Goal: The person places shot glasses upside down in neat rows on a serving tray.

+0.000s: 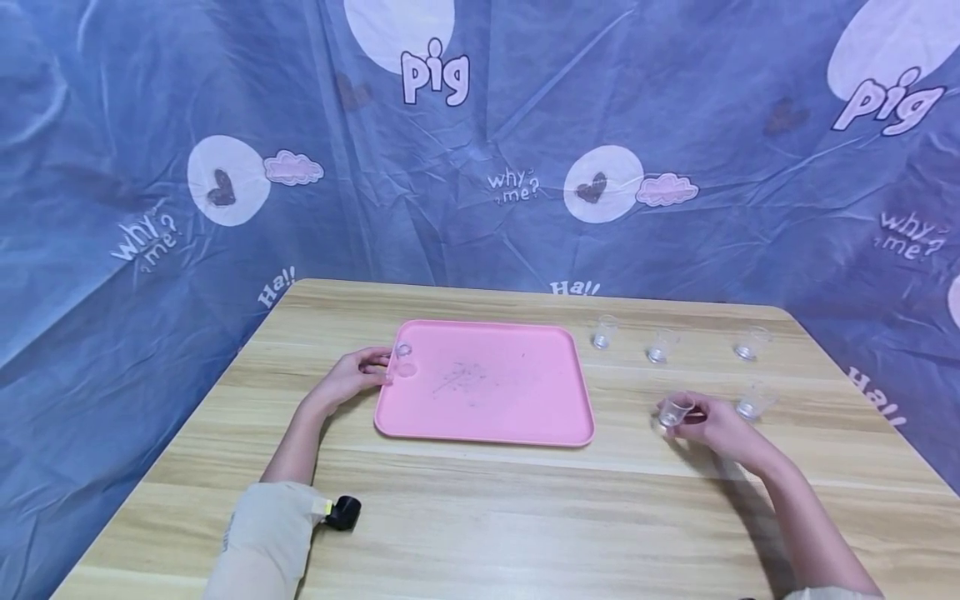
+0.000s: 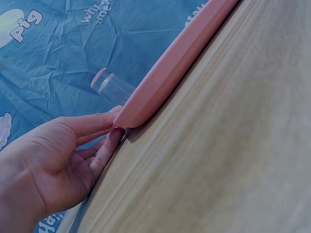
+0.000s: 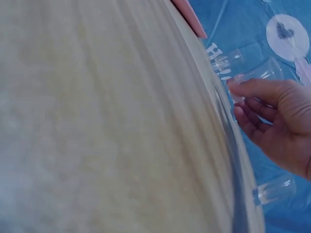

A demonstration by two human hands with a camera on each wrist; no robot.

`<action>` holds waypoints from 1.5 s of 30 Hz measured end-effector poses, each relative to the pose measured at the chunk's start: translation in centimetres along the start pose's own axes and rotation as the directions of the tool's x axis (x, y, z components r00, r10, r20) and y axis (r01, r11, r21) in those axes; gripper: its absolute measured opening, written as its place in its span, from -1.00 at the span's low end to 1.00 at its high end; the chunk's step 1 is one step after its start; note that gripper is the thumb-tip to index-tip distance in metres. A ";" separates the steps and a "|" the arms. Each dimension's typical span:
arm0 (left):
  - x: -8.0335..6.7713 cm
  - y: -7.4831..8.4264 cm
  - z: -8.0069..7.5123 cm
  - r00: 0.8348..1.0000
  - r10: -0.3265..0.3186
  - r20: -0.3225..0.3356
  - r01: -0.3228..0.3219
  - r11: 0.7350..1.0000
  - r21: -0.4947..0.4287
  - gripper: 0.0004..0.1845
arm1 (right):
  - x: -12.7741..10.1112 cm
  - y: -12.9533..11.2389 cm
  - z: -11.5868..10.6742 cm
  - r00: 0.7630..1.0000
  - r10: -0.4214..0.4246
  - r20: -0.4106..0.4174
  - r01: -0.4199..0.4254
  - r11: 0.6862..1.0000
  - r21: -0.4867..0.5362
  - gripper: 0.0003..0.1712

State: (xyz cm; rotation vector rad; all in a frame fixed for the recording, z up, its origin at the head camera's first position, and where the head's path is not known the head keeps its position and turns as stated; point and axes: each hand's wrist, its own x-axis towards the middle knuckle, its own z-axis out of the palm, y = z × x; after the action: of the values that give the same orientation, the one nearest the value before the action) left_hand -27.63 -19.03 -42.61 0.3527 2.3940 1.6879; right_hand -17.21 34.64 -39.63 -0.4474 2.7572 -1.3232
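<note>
My left hand (image 1: 352, 379) is at the left rim of a pink tray (image 1: 495, 379). In the left wrist view its thumb and a finger pinch that edge, the tray lying flat on the table. Just inside the rim stands a small clear cup (image 1: 406, 368), partly hidden behind the edge in the left wrist view (image 2: 116, 87). To the right of the tray, my right hand (image 1: 708, 423) pinches another clear cup (image 1: 676, 408) between thumb and fingers. Whether this cup's base touches the table I cannot tell.
Several more clear cups stand on the wooden table (image 1: 480, 508) at the right, including one behind the tray's right corner (image 1: 604, 332) and one beside my right hand (image 1: 753, 402). A blue patterned cloth (image 1: 480, 233) hangs behind the table.
</note>
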 end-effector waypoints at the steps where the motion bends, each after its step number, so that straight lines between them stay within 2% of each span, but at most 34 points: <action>1: 0.0 0.0 0.0 1.000 -0.006 -0.002 0.006 1.000 0.000 -0.42 | 0.2 -0.3 0.0 1.000 0.011 0.004 -0.011 1.000 0.005 -0.58; 7: 0.0 0.1 0.0 1.000 -0.015 -0.004 0.015 1.000 -0.001 -0.40 | 1.5 -2.0 0.0 1.000 0.012 0.025 -0.012 1.000 0.000 -0.58; 17: -0.3 0.4 -0.1 1.000 0.008 0.008 -0.008 1.000 -0.012 -0.39 | 4.2 -4.5 1.0 0.999 0.012 0.049 -0.012 1.000 0.001 -0.59; 25: -1.4 3.0 0.1 1.000 0.011 0.015 -0.011 1.000 -0.001 -0.44 | 6.7 -5.9 3.1 0.994 -0.077 0.074 0.073 0.996 0.054 -0.67; 29: -1.8 3.4 0.2 1.000 0.002 0.012 -0.002 1.000 0.010 -0.44 | 7.7 -6.8 4.1 0.994 -0.086 0.067 0.083 0.996 0.043 -0.65; 32: -1.8 3.3 0.2 1.000 0.002 0.011 -0.002 1.000 0.006 -0.44 | 8.4 -7.6 4.8 0.993 -0.100 0.055 0.099 0.995 0.028 -0.61; 39: 0.1 0.0 -0.1 1.000 -0.007 -0.003 0.007 1.000 0.000 -0.40 | 10.3 -8.6 6.5 0.990 -0.124 0.065 0.125 0.992 -0.009 -0.58; 45: -0.5 1.0 -0.1 1.000 -0.010 0.005 0.011 1.000 -0.017 -0.41 | 11.5 -9.5 7.8 0.989 -0.135 0.064 0.133 0.991 0.029 -0.58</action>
State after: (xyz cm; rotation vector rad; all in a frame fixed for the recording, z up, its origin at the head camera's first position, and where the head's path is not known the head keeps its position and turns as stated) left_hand -27.12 -18.90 -41.64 0.3405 2.3725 1.7001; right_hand -24.65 19.91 -36.28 -0.6727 2.6966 -1.3412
